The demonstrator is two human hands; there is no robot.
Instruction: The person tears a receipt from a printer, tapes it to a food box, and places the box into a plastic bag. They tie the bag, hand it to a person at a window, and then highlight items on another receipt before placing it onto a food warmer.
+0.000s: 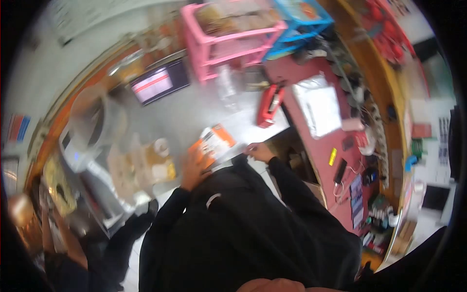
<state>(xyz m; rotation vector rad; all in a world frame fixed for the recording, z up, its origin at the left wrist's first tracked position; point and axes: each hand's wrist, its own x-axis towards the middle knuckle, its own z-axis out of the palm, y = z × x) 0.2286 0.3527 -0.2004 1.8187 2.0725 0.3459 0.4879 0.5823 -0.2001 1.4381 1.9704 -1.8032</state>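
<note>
An orange-and-white packet (217,141) lies at the near edge of the metal table, with a clear or whitish plastic bag (230,154) showing at its right end. My left hand (193,170) grips the packet's left side, fingers over its top and thumb at the near edge. To the right, my right hand (260,152) is closed in a pinch at the end of the plastic bag. Blur hides the exact hold of its fingertips. A red tape dispenser or similar long red tool (271,105) lies beyond my right hand.
A screen (159,82) stands at the back beside pink (233,41) and blue racks (299,24). White plastic packs (318,107) lie on the red counter (318,148). Plastic-wrapped items (141,163) are on the left. Another person's arms (65,233) show at lower left.
</note>
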